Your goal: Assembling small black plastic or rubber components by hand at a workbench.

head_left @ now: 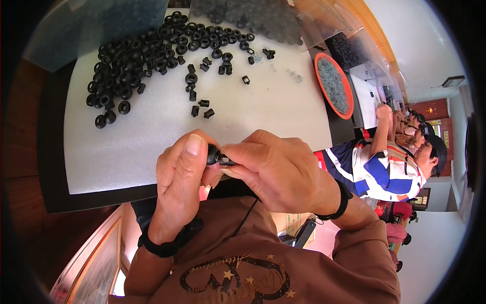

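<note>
In front of my chest, my left hand [183,164] is closed round a black ball-shaped cord lock body [213,153], thumb uppermost. My right hand [283,169] pinches a small black plunger [226,160] with a window through it, its end meeting the body's opening. How far the plunger sits inside is hidden by my fingers. Beyond my hands, a heap of round black bodies [121,66] covers the far left of a white foam mat [152,147]. Several loose plungers [204,103] lie nearer the mat's middle.
Clear plastic bins [101,30] stand along the far edge. An orange basin [348,96] at the right holds a mass of small greyish pieces. Tiny clear pieces [294,75] lie on the mat. Another person [390,164] sits to my right.
</note>
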`<action>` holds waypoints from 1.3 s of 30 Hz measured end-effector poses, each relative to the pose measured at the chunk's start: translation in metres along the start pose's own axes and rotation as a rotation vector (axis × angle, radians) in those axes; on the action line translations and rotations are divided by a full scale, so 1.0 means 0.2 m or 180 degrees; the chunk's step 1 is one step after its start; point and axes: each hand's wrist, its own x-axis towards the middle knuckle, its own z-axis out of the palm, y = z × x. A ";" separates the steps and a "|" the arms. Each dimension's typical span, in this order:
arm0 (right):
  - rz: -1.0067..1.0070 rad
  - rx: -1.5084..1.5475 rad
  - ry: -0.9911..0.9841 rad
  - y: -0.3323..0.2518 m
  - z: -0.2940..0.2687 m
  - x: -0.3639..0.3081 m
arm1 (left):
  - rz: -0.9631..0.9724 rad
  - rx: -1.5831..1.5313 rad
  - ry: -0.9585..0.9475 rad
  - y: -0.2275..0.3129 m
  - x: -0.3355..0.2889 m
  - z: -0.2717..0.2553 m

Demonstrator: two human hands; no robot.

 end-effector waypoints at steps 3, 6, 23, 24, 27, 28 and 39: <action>-0.0060 -0.0102 -0.0044 0.00 -0.02 0.00 | 0.0040 0.0151 -0.0042 0.01 0.00 0.00; -0.0153 -0.0426 -0.0168 -0.02 -0.06 0.02 | -0.0016 0.0216 -0.0032 -0.01 0.00 -0.01; 0.1286 0.1658 -0.1617 0.06 -0.18 0.20 | 0.0010 0.0847 -0.0413 0.04 -0.02 0.00; 0.1273 0.1664 -0.1619 0.07 -0.17 0.21 | -0.0004 0.0757 -0.0351 0.05 -0.02 0.01; 0.1165 0.1931 -0.1810 0.10 -0.15 0.22 | 0.0127 0.0789 -0.0321 0.03 -0.02 -0.01; 0.1238 0.2038 -0.1794 0.10 -0.14 0.22 | 0.0267 0.0906 -0.0359 0.03 -0.02 -0.02; 0.1293 0.2674 -0.1660 0.18 -0.06 0.20 | -0.0482 0.0711 -0.0200 0.07 0.01 -0.02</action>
